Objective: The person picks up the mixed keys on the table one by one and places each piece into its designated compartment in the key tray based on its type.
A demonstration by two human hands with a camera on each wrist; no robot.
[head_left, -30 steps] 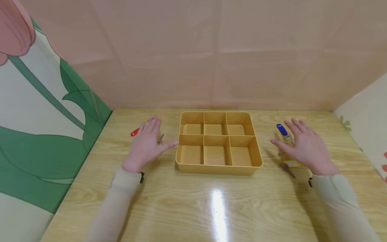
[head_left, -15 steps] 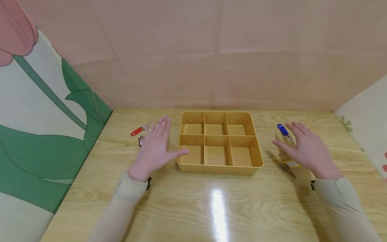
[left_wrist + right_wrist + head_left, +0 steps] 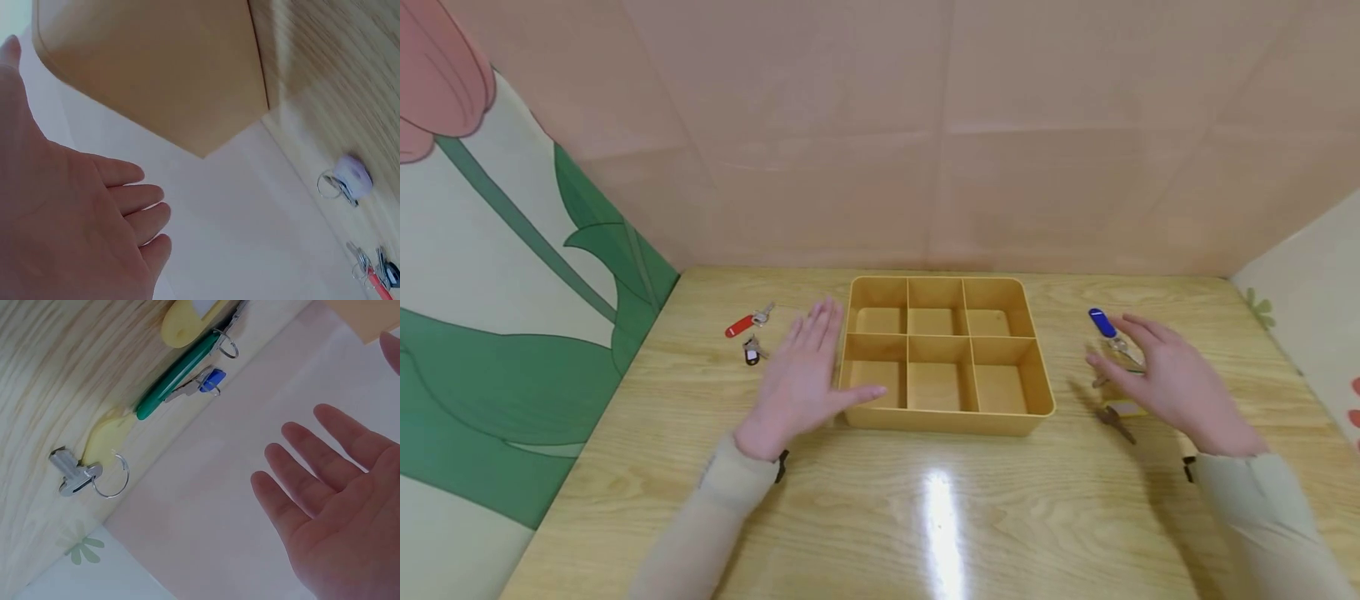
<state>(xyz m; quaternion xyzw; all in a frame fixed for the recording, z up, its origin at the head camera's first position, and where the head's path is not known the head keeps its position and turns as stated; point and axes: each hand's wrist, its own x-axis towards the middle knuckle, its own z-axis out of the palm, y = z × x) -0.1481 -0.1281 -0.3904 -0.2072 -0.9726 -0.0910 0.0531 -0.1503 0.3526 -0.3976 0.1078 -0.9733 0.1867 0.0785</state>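
Behind your work stands a pink backdrop (image 3: 850, 142), with a floral mural panel (image 3: 512, 250) at its left, both bordering the wood-grain table (image 3: 820, 517). Centred before you, the tan box (image 3: 943, 421) stands upright, divided into two rows of three compartments. Your left hand (image 3: 801, 383) is at its left side, fingers extended forward, thumb spread wide across the near-left corner in the head view; contact with the wall cannot be told. Your right hand (image 3: 1183, 383) hovers well right of the box, its grip likewise wide, partly screening the keys beneath. Of the tagged keys, the red tag (image 3: 739, 326) and black tag (image 3: 752, 354) lie left of the box, with a lilac tag (image 3: 354, 177) apart from them; the blue tag (image 3: 1102, 322), yellow tag (image 3: 1124, 407), green tag (image 3: 178, 376) and pale-yellow tag (image 3: 109, 437) lie right.
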